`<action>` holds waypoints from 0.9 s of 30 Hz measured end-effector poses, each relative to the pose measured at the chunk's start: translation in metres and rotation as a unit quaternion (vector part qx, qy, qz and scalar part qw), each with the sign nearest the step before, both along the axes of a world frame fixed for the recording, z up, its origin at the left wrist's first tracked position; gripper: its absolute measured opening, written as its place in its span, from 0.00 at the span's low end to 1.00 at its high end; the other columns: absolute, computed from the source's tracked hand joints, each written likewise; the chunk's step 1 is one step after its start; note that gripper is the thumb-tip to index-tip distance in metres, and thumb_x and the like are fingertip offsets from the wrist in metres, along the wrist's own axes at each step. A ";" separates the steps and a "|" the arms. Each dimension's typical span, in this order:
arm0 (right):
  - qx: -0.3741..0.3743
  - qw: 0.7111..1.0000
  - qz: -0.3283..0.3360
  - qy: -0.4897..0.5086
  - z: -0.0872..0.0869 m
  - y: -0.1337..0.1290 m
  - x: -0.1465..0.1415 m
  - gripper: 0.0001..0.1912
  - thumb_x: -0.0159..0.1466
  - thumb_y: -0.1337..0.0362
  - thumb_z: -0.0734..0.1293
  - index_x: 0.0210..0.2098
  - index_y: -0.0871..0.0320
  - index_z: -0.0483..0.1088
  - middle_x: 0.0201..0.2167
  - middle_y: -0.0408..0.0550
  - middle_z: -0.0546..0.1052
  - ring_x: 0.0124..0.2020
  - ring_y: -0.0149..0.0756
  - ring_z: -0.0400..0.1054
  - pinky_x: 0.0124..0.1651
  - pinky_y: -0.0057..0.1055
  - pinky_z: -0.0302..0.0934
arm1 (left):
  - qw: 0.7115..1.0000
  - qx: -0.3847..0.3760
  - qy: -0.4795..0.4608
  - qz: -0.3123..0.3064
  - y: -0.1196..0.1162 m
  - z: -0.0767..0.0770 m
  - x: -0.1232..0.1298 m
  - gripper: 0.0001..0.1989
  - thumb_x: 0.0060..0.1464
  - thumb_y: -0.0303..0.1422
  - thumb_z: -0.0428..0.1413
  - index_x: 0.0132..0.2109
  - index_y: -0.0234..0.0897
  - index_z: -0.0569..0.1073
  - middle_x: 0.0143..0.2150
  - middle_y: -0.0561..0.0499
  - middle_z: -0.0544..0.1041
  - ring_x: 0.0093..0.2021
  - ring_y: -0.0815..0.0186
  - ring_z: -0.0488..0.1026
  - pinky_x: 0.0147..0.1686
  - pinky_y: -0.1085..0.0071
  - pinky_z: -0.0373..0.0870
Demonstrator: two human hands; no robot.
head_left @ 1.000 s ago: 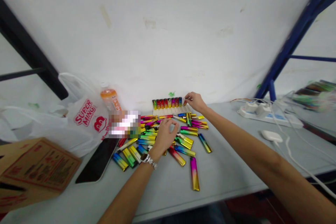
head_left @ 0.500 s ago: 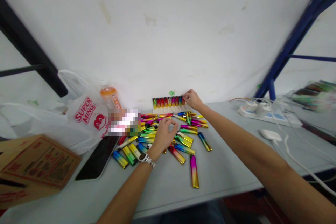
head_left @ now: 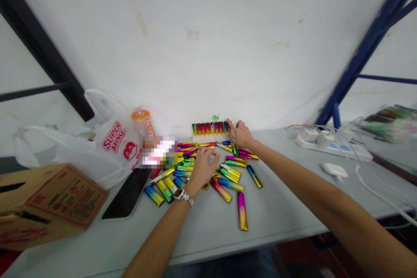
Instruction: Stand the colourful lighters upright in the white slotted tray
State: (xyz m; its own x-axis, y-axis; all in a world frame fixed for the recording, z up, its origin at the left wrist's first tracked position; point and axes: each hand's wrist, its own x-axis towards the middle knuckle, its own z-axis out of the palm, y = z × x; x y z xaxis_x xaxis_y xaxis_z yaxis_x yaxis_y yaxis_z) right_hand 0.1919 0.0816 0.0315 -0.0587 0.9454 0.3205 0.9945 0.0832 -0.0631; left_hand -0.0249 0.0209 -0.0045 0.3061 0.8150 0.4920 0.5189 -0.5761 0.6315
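Observation:
Several shiny, colourful lighters stand upright in a row (head_left: pixel 210 128) in a white holed tray (head_left: pixel 208 138) against the wall. My right hand (head_left: pixel 243 134) is at the row's right end, fingers apart, with a fingertip touching or very near the last lighter. Over a loose heap of metallic lighters lying flat, my left hand (head_left: pixel 204 167) is curled with thumb and forefinger together; whatever is between them is hidden. A watch (head_left: pixel 184 196) is on the left wrist. One pink-and-gold lighter (head_left: pixel 242 212) lies apart, nearest the front edge.
On the left are a cardboard box (head_left: pixel 65 200), a dark phone (head_left: pixel 128 193), a white plastic bag (head_left: pixel 114 139) and an orange-capped bottle (head_left: pixel 142 122). A power strip (head_left: pixel 335 145) with cables and a white charger (head_left: pixel 335 169) lie to the right. The wall closes off the back.
My right hand has gone from a pinch at the row's right end to spread fingers slightly lower there. The left hand stays over the heap. The view has shifted slightly.

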 end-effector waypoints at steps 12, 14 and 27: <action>-0.058 0.996 0.063 -0.026 0.002 -0.032 -0.049 0.16 0.59 0.60 0.67 0.44 0.63 0.76 0.49 0.65 0.72 0.54 0.55 0.64 0.55 0.45 0.58 | 1.000 0.021 0.003 0.018 0.008 0.000 -0.008 0.09 0.61 0.35 0.53 0.36 0.36 0.74 0.40 0.46 0.75 0.45 0.59 0.70 0.53 0.57 0.66; -0.067 0.996 0.053 -0.036 0.003 -0.029 -0.051 0.16 0.59 0.61 0.67 0.42 0.64 0.77 0.48 0.67 0.74 0.53 0.56 0.65 0.54 0.45 0.58 | 1.000 0.022 0.000 0.022 0.008 0.001 -0.010 0.09 0.61 0.35 0.53 0.36 0.36 0.74 0.39 0.46 0.75 0.45 0.59 0.70 0.52 0.58 0.66; 0.005 0.882 0.219 0.418 0.004 -0.064 -0.067 0.21 0.64 0.49 0.65 0.25 0.59 0.71 0.21 0.41 0.69 0.25 0.31 0.59 0.30 0.27 0.51 | 0.907 -0.241 -0.345 -0.021 0.009 0.011 -0.003 0.31 0.64 0.56 0.37 0.45 0.35 0.72 0.36 0.46 0.78 0.39 0.62 0.76 0.40 0.66 0.71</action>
